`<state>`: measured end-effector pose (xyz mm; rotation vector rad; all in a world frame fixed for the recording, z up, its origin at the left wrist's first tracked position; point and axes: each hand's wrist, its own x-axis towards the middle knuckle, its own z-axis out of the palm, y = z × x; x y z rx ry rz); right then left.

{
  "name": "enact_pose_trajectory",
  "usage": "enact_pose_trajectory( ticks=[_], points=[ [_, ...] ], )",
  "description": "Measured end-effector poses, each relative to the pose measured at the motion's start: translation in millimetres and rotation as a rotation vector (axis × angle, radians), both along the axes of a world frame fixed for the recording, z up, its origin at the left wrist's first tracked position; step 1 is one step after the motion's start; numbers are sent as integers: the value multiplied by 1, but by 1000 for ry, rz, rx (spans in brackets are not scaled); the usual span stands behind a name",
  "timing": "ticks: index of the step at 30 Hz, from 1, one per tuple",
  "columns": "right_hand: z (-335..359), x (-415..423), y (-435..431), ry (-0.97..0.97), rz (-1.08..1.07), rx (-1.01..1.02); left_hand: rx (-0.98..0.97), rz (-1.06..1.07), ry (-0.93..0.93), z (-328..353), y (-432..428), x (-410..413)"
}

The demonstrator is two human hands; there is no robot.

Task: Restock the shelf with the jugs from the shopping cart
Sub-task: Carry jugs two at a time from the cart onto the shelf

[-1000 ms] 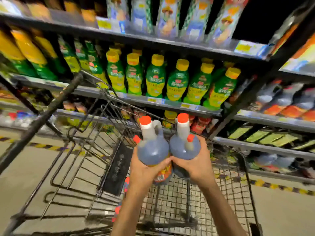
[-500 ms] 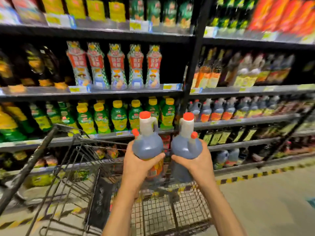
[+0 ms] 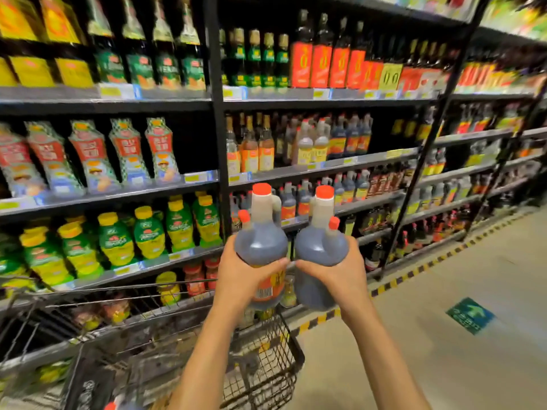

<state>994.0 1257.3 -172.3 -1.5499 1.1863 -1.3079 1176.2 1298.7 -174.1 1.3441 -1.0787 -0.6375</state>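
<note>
Two dark-liquid jugs with orange caps are held up side by side in front of the shelves. My left hand (image 3: 241, 276) grips the left jug (image 3: 262, 238), which shows an orange label and a barcode. My right hand (image 3: 340, 275) grips the right jug (image 3: 321, 245) around its body. Both jugs are upright and nearly touch. Behind them, a shelf (image 3: 370, 201) carries a row of similar jugs (image 3: 346, 187). The black wire shopping cart (image 3: 263, 371) sits below my arms; an orange cap shows at its bottom edge.
Black shelving runs along the left, with green squeeze bottles (image 3: 148, 232), pouches (image 3: 127, 152) and tall dark bottles (image 3: 322, 51). A black upright post (image 3: 220, 149) divides the bays. Beige floor with yellow-black edge tape (image 3: 414, 273) and a green floor sticker (image 3: 470, 315) lies to the right.
The view has swung right and up along the shelves. Both jugs stay in my hands and now stand in front of the bay with the similar jugs; the cart has dropped lower in view.
</note>
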Motion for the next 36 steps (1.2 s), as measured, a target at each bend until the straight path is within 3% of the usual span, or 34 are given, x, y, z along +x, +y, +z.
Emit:
enact_pose_trajectory(
  ticks=[14,36],
  points=[
    [14,-134,-68,-120,-148,55,8,-81,43,24,-96,-142],
    [3,-263,-388,-143,-233,87,105,-131,35,14,-444,-264]
  ],
)
